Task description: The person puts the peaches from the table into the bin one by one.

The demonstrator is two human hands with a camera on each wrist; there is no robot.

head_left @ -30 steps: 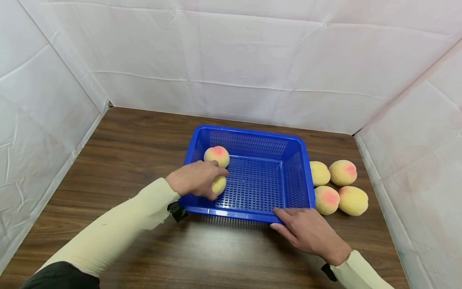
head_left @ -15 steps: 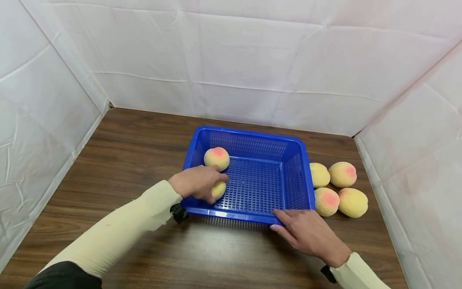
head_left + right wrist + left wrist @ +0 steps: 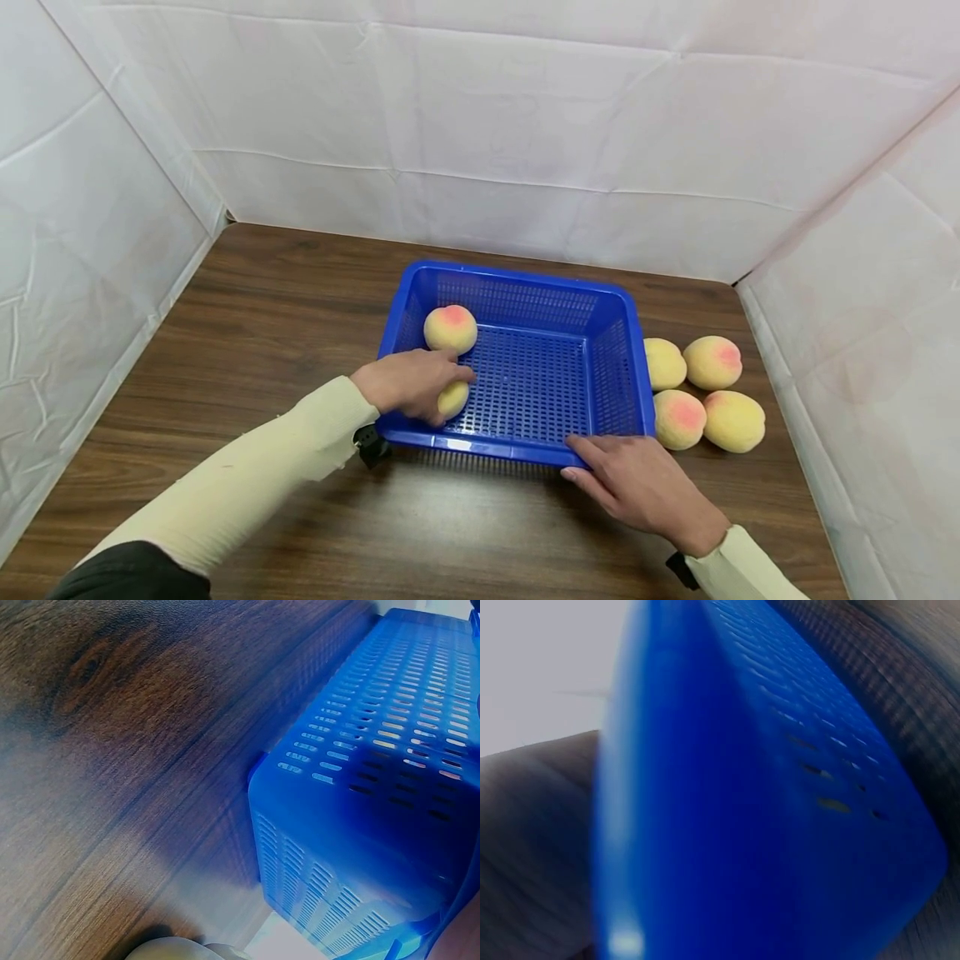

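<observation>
the left hand (image 3: 411, 383) holds a peach (image 3: 454, 400) in the near left corner of the basket (image 3: 517, 447), its fingers seemingly curled round it, though partly hidden. a second peach (image 3: 450, 329) sits just beyond, by the left edge. the right hand (image 3: 637, 483) grips the near edge by its right corner. four more peaches (image 3: 712, 362) lie toward the table's (image 3: 300, 300) right edge.

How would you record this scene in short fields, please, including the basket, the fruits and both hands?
Basket: blue, perforated, on the wooden table
Left hand: holds one peach inside the basket, near its left side
Second peach: in the basket, just beyond the held one
Right hand: grips the near rim, by the right corner
Four outside peaches: grouped on the table, right of the basket
</observation>
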